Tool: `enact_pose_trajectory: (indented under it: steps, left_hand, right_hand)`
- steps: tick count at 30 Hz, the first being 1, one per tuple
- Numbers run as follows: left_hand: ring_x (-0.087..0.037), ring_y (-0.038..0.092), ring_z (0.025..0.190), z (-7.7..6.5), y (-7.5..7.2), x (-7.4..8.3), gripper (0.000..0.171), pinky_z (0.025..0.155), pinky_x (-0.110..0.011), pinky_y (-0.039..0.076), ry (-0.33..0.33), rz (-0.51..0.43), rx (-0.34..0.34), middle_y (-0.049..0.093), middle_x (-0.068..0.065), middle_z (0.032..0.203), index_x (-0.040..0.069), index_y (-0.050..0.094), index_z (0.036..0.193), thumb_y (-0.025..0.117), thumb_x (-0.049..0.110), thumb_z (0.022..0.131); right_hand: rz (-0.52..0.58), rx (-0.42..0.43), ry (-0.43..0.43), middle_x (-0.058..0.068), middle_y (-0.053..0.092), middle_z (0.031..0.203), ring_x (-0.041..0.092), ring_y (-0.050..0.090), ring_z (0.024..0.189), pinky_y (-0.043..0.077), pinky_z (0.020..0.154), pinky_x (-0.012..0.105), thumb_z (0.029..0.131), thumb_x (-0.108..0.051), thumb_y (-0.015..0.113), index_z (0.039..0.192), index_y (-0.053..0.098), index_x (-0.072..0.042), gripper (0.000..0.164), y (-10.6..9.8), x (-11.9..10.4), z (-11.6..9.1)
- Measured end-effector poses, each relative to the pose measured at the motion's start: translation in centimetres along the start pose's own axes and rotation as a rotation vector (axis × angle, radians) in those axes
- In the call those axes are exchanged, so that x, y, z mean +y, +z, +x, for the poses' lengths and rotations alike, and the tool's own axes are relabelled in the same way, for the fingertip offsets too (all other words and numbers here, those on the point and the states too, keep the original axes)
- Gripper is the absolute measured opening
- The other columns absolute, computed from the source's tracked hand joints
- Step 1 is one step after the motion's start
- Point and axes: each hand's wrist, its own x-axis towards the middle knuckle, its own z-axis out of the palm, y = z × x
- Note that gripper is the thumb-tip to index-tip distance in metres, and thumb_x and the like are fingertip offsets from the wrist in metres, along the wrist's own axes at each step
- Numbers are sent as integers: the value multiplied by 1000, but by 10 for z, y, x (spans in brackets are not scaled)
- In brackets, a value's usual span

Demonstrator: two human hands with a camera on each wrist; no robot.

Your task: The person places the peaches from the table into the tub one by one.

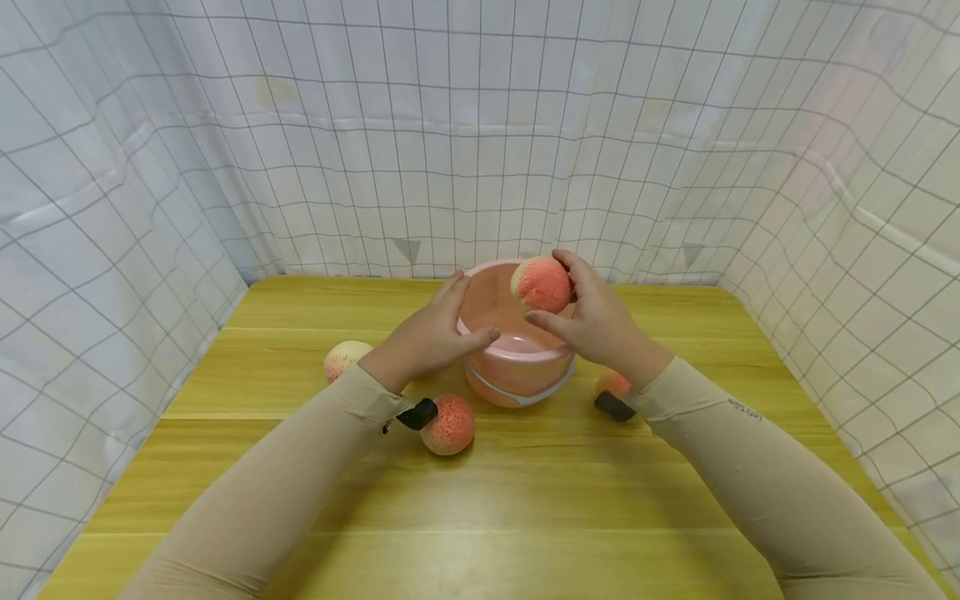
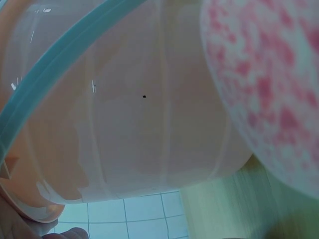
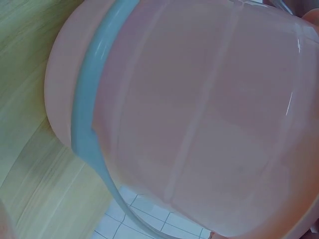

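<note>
A pink bucket [image 1: 517, 367] with a blue-grey handle [image 2: 55, 62] stands on the table in the head view. Above its opening, my right hand [image 1: 600, 321] holds a red and cream peach [image 1: 542, 284] between thumb and fingers. My left hand [image 1: 427, 337] touches the left side of the bucket's rim, its fingers fairly straight and its thumb reaching over the front rim. Close under the left wrist lies a red peach [image 1: 448, 427]. Both wrist views are mostly filled by the bucket wall [image 3: 199, 114]; a speckled peach [image 2: 269, 89] looms at the right of the left one.
A pale peach [image 1: 346, 359] lies behind the left forearm, partly covered. Another peach [image 1: 613, 383] shows beside the right wrist, partly behind a black wrist piece [image 1: 615, 407]. The wooden table [image 1: 510, 508] is enclosed by white gridded curtains [image 1: 487, 142].
</note>
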Motion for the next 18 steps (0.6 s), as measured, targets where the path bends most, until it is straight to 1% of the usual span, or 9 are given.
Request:
enact_pose_trajectory:
  steps: [4, 6, 10, 18]
  left_hand:
    - [-43, 26, 159, 0, 0, 0, 104, 122, -66, 33, 0, -13, 5, 2, -13, 179, 17, 11, 171, 60, 68, 95]
    - [-43, 26, 159, 0, 1, 0, 105, 122, -66, 33, -1, -15, 6, 3, -13, 178, 17, 11, 171, 60, 69, 94]
    - [-42, 25, 159, 0, 0, 0, 108, 122, -66, 33, -1, -10, 2, 3, -14, 178, 15, 10, 171, 60, 72, 93]
    - [-41, 24, 160, -1, 0, 0, 108, 123, -66, 32, 0, -15, -1, 2, -12, 179, 15, 10, 171, 60, 72, 93]
  right_hand:
    - [6, 17, 0, 17, 43, 161, 38, 57, 133, 50, 111, 54, 98, -27, 77, 163, 27, -2, 86, -1, -1, -2]
    - [6, 28, -11, 17, 41, 162, 40, 52, 139, 45, 116, 55, 100, -28, 74, 163, 27, -2, 83, -2, -2, -3]
    - [10, 44, -24, 17, 42, 162, 41, 50, 142, 43, 118, 54, 100, -28, 74, 163, 28, -2, 81, -3, -2, -3]
    - [19, 52, 29, 16, 39, 165, 39, 45, 146, 40, 120, 56, 101, -33, 71, 163, 28, -3, 81, -10, 6, -9]
